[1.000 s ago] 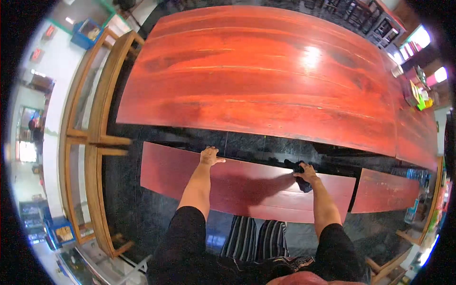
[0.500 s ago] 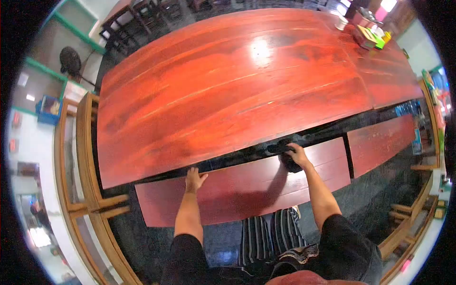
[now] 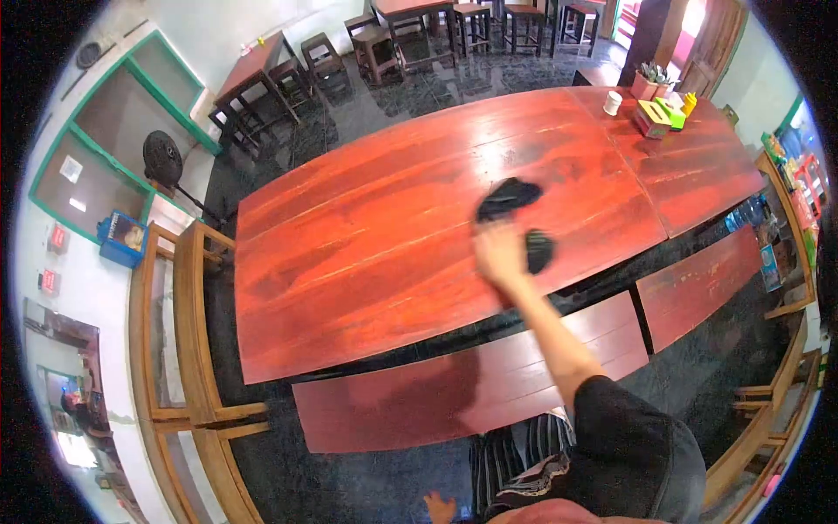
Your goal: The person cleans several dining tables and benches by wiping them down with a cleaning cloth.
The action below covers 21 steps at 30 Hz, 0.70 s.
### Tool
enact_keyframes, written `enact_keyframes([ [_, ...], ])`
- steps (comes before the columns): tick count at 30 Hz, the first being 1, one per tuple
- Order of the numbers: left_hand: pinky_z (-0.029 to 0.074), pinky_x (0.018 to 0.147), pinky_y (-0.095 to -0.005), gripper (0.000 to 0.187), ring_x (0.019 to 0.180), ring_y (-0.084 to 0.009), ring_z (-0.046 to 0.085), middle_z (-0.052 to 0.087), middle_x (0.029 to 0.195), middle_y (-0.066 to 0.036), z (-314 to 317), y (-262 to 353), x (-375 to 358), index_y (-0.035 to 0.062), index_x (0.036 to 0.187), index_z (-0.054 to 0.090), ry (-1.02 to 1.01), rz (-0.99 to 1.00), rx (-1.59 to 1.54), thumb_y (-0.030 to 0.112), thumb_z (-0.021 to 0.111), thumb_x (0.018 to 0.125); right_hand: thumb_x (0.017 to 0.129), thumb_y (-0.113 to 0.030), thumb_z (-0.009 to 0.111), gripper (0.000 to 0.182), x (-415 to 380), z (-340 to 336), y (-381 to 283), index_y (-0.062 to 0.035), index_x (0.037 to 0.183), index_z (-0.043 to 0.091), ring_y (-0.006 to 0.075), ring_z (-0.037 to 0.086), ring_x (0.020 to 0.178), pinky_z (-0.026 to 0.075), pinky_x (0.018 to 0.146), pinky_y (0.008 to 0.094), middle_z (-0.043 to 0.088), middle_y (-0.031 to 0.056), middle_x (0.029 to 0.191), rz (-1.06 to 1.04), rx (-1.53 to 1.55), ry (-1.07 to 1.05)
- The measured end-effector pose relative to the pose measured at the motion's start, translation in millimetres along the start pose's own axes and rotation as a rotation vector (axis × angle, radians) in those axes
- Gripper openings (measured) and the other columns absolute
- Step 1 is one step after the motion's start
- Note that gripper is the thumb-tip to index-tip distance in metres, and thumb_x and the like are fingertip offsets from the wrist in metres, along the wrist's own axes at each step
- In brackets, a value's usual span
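Observation:
My right hand (image 3: 502, 255) is closed on a dark cloth (image 3: 509, 199), with part of it showing on either side of the blurred fingers. Hand and cloth are over the middle of the long red wooden table (image 3: 349, 236). Whether the cloth lies flat on the surface cannot be made out. At the lower edge of the view, my left hand (image 3: 441, 507) is low beside my striped trousers, partly cut off, its fingers apart and nothing seen in it. A red bench (image 3: 393, 402) runs along the near side of the table.
On the table's far right stand a white cup (image 3: 613, 103), a tissue box (image 3: 653, 120), a yellow bottle (image 3: 690, 105) and a cutlery holder (image 3: 644, 86). A second bench (image 3: 698, 275) sits at right. Wooden frames (image 3: 196, 323) and a fan (image 3: 162, 157) are at left.
My right hand has carried the dark cloth from the bench up over the table. My left hand has dropped from the bench's edge to my side. The view has tilted up.

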<state>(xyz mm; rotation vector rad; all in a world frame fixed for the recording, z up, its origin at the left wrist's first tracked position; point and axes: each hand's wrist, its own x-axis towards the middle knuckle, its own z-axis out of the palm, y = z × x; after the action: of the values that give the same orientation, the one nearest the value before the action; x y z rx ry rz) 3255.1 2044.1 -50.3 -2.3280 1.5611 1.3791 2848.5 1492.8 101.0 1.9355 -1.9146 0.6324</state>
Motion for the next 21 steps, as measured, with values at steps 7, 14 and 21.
enact_keyframes([
  [7, 0.04, 0.096, -0.0496, 0.058, 0.111, -0.0481, 0.044, 0.044, 0.117, -0.03, -11.6, 69.5, 95.2, -0.0038, 0.123, 0.046, 0.291, 0.553, 0.219, 0.02, 0.068, 0.074, 0.084, -0.013, 0.048, 0.031, -77.1, 49.5, -299.3, -0.0096, 0.113, 0.062, 0.0351, 0.042, 0.125, 0.032, 0.105, 0.0486, 0.052, 0.0183, 0.126, -0.547, 0.796, -0.037],
  [14, 0.04, 0.091, -0.0482, 0.038, 0.105, -0.04, 0.048, 0.048, 0.113, -0.024, -74.6, 152.8, 58.6, -0.0014, 0.112, 0.052, 0.33, 0.344, 0.129, 0.007, 0.061, 0.076, 0.076, -0.008, 0.054, 0.031, -64.5, -45.6, 37.2, -0.0065, 0.106, 0.064, 0.0306, 0.056, 0.102, 0.04, 0.095, 0.0448, 0.059, 0.0134, 0.104, -0.294, 0.544, -0.194],
  [21, 0.039, 0.093, -0.0489, 0.042, 0.106, -0.0432, 0.049, 0.055, 0.106, -0.027, 52.5, 166.2, -22.3, -0.0038, 0.103, 0.057, -0.007, -0.186, 0.113, 0.023, 0.065, 0.072, 0.08, -0.013, 0.05, 0.03, -210.6, -198.8, 470.2, -0.0151, 0.104, 0.068, 0.0313, 0.056, 0.095, 0.048, 0.08, 0.0393, 0.064, 0.0082, 0.099, 0.539, -0.175, -0.146],
])
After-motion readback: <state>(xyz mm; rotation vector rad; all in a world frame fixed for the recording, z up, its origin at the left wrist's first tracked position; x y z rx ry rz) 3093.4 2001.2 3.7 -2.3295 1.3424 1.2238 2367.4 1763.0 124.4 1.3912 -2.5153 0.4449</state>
